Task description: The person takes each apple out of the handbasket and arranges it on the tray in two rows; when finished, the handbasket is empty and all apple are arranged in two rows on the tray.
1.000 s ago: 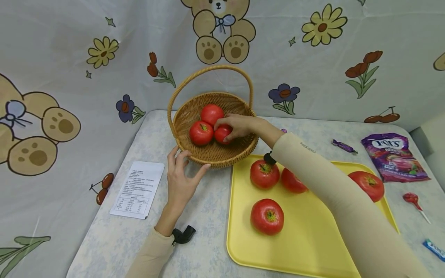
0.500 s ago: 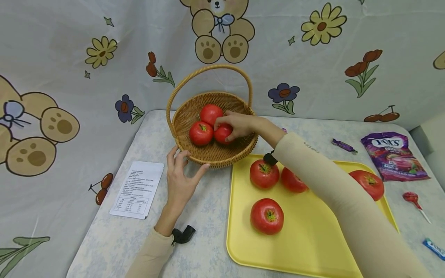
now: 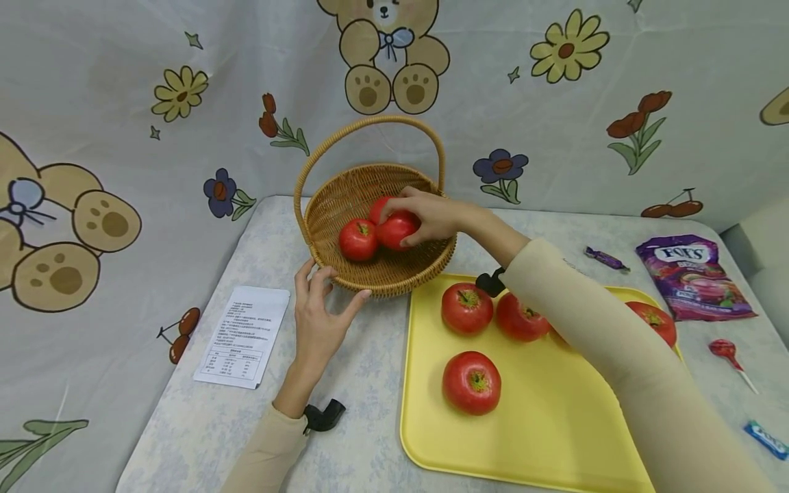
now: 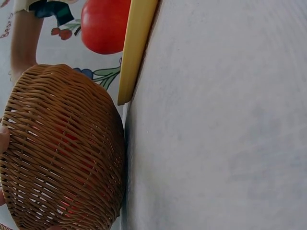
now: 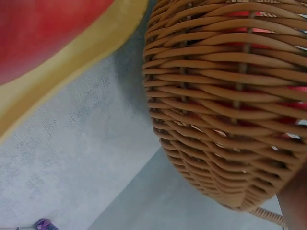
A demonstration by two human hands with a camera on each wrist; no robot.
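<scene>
A wicker basket (image 3: 425, 263) with an arched handle stands at the back of the table, its mouth tilted toward me. Inside it, my right hand (image 3: 436, 213) grips a red apple (image 3: 396, 233) from above, thumb on the near side. Beside this lies another apple (image 3: 358, 239), and a third apple (image 3: 379, 207) is partly covered by the right hand. My left hand (image 3: 320, 327) holds the basket's near-left rim, fingers at the left and thumb at the front. In the left wrist view the basket's woven side (image 4: 67, 148) shows, with red showing through the gaps.
A yellow tray (image 3: 530, 438) at the right carries several apples, including a front apple (image 3: 471, 383); my right forearm passes over it. Farther right are a purple candy bag (image 3: 696, 277), a wrapped candy (image 3: 607, 259) and a lollipop (image 3: 727, 350). A printed sheet (image 3: 243, 335) lies left.
My right hand has raised the gripped apple slightly inside the basket, and its forearm has shifted a little right. The left hand stays at the rim.
</scene>
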